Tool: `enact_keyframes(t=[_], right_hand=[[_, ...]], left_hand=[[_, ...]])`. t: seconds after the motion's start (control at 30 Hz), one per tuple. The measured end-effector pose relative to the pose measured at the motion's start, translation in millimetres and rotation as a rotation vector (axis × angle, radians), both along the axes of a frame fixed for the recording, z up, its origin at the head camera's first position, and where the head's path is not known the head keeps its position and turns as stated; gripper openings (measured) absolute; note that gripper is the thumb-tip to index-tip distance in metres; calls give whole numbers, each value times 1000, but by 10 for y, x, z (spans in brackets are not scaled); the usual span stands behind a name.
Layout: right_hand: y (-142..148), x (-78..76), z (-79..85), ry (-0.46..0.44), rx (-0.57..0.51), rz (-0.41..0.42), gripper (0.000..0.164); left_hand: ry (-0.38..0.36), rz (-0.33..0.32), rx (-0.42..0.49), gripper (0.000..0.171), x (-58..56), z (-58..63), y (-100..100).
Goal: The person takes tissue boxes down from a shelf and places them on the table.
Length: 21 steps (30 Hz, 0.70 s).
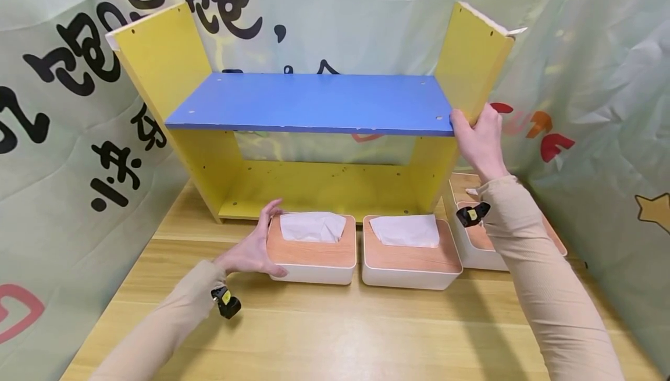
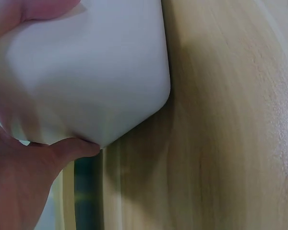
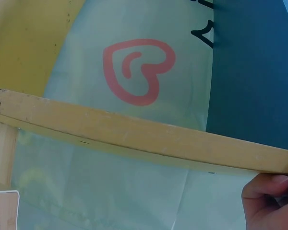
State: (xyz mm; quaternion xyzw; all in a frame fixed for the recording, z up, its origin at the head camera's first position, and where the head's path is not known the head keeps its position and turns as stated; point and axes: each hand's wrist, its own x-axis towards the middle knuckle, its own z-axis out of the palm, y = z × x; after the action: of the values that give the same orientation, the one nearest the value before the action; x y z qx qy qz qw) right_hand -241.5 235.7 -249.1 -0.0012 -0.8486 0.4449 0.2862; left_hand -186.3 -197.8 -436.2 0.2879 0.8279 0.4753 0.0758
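My left hand (image 1: 250,251) grips the left end of a white tissue box (image 1: 309,255) with a wood-look lid, the thumb at its front and the fingers toward the back. A white tissue sticks out of the lid. In the left wrist view, fingers (image 2: 74,147) and thumb lie against the box's white wall (image 2: 101,62). My right hand (image 1: 483,141) holds the right side panel (image 1: 473,58) of a yellow and blue shelf unit, level with its blue board (image 1: 314,99). The right wrist view shows that hand (image 3: 266,203) curled at the panel's edge (image 3: 134,120).
A second tissue box (image 1: 410,259) stands just right of the first, before the shelf's yellow bottom board (image 1: 319,189). Further tissue boxes (image 1: 481,256) sit at the right, partly behind my right forearm. Printed cloth (image 1: 335,20) surrounds the wooden table (image 1: 335,334).
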Motion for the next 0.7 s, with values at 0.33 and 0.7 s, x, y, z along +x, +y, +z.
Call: enact_keyframes(t=[0.33,0.7], right_hand=[[-5,-5,-5,4,-1,0,18],[-6,-1,-11,-22,-23,7,22]], left_hand=[[-3,9,-12,149,-53,-51,-34],[-53,-10,-29,152,-66,-15,-46]])
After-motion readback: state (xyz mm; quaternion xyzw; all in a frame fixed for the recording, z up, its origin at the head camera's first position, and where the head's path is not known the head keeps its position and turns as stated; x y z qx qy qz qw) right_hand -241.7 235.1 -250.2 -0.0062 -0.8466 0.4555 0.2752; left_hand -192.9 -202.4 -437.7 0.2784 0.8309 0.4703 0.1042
